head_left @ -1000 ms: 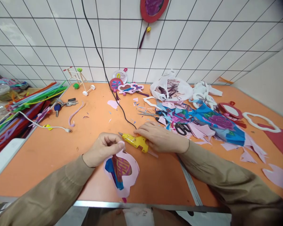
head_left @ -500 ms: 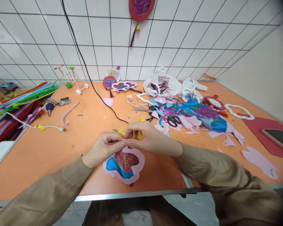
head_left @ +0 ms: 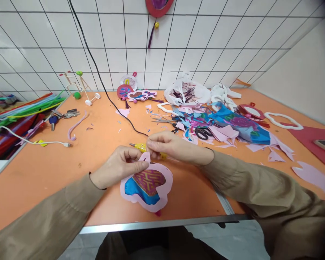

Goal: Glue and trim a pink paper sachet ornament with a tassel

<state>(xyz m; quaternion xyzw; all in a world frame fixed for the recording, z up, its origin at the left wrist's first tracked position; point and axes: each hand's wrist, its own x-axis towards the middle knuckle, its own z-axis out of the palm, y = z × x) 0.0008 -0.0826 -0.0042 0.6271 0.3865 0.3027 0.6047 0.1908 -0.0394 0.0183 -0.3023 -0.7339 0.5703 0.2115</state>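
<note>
A thin white plastic bag (head_left: 203, 94) at the back of the table holds dark purple tassel threads (head_left: 182, 94); the pink-bordered ornament (head_left: 168, 184), with its blue and patterned middle, is near the front edge, its top tab pinched between the thumb and fingers of the left hand (head_left: 115, 168); the right hand (head_left: 173, 146) is beside the tab, fingertips drawn together, though I cannot tell whether they grip anything; it partly hides the yellow glue gun (head_left: 140, 146) lying behind.

Black-handled scissors (head_left: 204, 133) lie among pink paper scraps (head_left: 223, 133), beside blue floral fabric (head_left: 239, 122); to the left are keys (head_left: 67, 114), a white cable (head_left: 29, 140) and heaped pipe cleaners (head_left: 29, 110); a black cord (head_left: 97, 71) crosses in front of the wall.

The table (head_left: 103, 206) is orange with a metal edge; a red-rimmed ornament (head_left: 157, 12) hangs on the white tiled wall (head_left: 113, 32).
</note>
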